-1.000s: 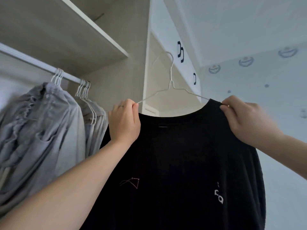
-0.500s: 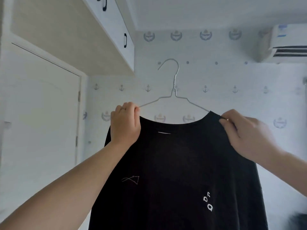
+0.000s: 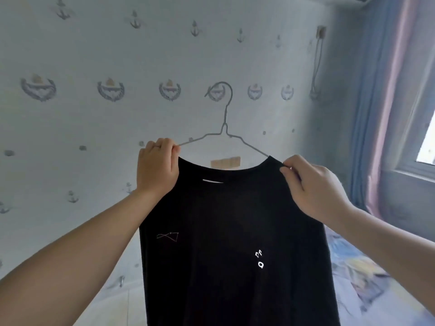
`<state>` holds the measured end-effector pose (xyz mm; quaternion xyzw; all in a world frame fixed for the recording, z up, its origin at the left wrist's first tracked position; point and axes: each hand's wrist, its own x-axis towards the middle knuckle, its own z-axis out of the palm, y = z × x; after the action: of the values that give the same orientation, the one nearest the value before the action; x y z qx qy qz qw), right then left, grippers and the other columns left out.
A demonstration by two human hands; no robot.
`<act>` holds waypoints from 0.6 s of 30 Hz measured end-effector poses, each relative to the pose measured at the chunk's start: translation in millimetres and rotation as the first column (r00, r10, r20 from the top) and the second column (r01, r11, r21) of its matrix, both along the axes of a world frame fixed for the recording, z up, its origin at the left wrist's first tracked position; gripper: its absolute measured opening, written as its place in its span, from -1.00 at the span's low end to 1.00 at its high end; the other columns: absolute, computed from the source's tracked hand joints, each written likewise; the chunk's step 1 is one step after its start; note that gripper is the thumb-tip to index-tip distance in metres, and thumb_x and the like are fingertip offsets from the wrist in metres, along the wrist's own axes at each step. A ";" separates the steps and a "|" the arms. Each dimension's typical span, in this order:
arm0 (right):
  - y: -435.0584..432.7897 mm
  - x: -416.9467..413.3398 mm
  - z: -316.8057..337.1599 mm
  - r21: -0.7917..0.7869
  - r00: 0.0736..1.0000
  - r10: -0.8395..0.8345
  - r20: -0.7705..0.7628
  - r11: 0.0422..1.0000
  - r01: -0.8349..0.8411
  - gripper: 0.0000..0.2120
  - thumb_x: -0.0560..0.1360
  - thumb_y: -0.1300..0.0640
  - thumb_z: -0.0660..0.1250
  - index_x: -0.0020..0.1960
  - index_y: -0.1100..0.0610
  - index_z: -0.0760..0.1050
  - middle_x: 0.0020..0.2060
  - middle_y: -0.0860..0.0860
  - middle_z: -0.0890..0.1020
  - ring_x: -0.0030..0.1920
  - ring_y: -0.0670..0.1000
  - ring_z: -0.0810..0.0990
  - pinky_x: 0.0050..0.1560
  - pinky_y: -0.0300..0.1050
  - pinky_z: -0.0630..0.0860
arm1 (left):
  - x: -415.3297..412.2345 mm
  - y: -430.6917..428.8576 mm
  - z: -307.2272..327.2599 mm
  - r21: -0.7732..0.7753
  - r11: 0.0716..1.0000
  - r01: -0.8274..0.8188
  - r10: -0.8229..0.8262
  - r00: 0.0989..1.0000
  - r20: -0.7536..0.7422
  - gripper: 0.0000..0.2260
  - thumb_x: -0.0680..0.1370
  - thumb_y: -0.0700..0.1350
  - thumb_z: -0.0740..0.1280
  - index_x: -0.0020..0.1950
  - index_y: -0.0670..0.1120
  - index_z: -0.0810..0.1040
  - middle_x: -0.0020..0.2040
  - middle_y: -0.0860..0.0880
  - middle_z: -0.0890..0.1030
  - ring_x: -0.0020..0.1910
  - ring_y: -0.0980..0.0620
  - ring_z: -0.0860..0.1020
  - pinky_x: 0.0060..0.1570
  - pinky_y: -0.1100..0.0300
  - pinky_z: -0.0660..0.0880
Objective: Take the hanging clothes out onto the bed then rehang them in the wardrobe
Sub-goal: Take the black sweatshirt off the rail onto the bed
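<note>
Item held: black T-shirt (image 3: 226, 231), mounted on a wire hanger (image 3: 225, 128), raised in the air in front of the wallpapered wall (image 3: 94, 55). The hanger hook points up and is hooked on nothing.

Left hand (image 3: 156, 169): grip closed, fingers curled round the shirt's shoulder where the hanger's arm enters the fabric, thumb and forefinger meeting at the wire.

Right hand (image 3: 313, 184): grip closed to a pinch, fingertips (image 3: 286, 169) nipping the neckline edge just beside the hanger's other arm. Whether the wire itself is inside this pinch cannot be told.

Condition of shirt: hangs flat and straight between both hands, neckline open at the top, small white marks (a line figure on one side, letters on the other) facing the camera. The hem runs below the picture.

Surroundings: bed (image 3: 353, 267) with a patterned cover at lower right, partly behind the shirt. Curtain (image 3: 388, 90) and window (image 3: 426, 149) at far right.
</note>
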<state>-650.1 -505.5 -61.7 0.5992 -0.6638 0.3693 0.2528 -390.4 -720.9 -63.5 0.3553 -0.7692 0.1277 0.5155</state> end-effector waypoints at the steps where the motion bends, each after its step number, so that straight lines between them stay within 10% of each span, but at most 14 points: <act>1: -6.6 -7.3 -11.6 0.024 1.000 -0.027 0.008 0.999 0.027 -0.86 0.62 0.03 0.19 0.02 0.07 0.46 -0.47 -0.13 0.44 -0.41 0.07 0.47 -0.31 -0.04 0.44 | -13.7 -14.4 -11.1 0.020 0.999 0.033 -0.033 0.999 0.014 -0.81 0.66 -0.15 0.12 -0.08 -0.15 0.46 -0.18 -0.05 0.54 -0.13 -0.13 0.46 -0.03 -0.05 0.38; 18: -55.6 -118.3 -165.1 0.349 0.905 -0.399 0.146 0.877 0.330 -0.85 0.62 0.00 0.20 0.00 0.07 0.46 -0.35 -0.03 0.56 -0.31 0.13 0.55 -0.30 0.03 0.50 | -243.0 -154.8 -167.6 0.320 0.871 0.374 -0.448 0.871 0.203 -0.83 0.66 -0.16 0.18 0.00 -0.19 0.54 -0.04 -0.19 0.58 -0.03 -0.25 0.46 0.01 -0.09 0.35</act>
<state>-768.4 -561.0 -226.8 0.4521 -0.8388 0.2658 0.1462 -633.4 -875.7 -231.1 0.2280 -0.9006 -0.0449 0.3674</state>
